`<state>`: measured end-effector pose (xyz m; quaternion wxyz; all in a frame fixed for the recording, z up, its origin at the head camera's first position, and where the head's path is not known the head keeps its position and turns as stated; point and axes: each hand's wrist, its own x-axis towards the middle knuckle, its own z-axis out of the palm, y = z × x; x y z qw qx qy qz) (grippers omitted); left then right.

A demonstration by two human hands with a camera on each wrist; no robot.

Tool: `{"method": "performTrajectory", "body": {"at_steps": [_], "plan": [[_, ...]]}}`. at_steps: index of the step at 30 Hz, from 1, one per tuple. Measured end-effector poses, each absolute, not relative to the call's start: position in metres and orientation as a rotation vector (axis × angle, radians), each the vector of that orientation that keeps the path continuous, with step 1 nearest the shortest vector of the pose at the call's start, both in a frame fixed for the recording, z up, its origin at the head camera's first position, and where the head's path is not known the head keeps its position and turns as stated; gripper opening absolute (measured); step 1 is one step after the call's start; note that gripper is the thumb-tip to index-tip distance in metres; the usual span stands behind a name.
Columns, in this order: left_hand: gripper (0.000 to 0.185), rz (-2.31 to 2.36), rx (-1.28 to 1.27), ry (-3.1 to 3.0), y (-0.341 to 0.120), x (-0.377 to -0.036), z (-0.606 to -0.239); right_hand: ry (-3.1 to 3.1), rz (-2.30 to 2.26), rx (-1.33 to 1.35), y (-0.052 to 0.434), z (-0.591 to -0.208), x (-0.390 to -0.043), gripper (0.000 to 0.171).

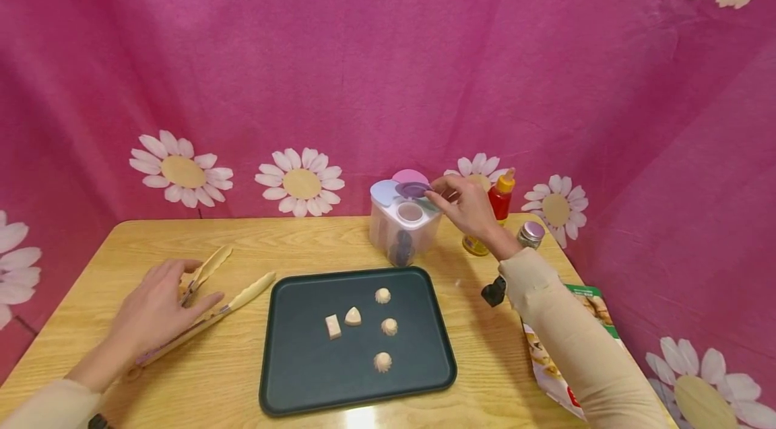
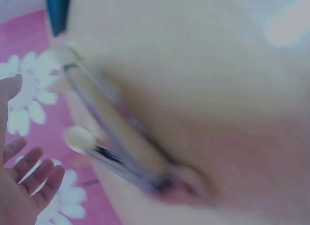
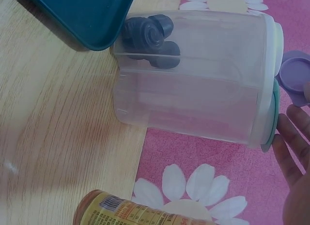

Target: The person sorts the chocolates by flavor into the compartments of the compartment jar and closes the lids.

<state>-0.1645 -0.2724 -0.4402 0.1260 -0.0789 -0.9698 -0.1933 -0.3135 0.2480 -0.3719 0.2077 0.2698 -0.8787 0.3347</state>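
Observation:
My right hand pinches the raised purple lid of a clear plastic storage container at the back of the table. A round opening shows in the container's white top below that lid. Dark swirled pieces lie inside at the bottom. In the right wrist view the other fingers rest close by a green lid. My left hand is over the cream-tipped tongs on the left of the table. Its fingers are loose and spread in the left wrist view, around nothing; the tongs lie spread apart.
A dark tray in the middle bears several small cream-coloured pieces, some swirled, one triangular, one rectangular. Right of the container stand a red and yellow bottle and a small jar. A printed food packet lies partly under the right forearm.

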Motion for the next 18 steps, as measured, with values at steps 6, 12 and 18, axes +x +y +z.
{"method": "performTrajectory", "body": {"at_steps": [6,12,18], "plan": [[0.047,-0.685,-0.384,-2.729,-0.233,-0.188,-0.421,-2.421,0.926,0.761,0.246,-0.373,-0.313,0.016],[0.034,-0.826,-0.494,-2.728,-0.180,-0.215,-0.413,-2.409,0.924,0.769,0.246,-0.372,-0.313,0.016],[0.031,-1.002,-0.608,-2.650,-0.123,-0.243,-0.407,-2.418,0.920,0.762,0.246,-0.373,-0.314,0.016]]}}
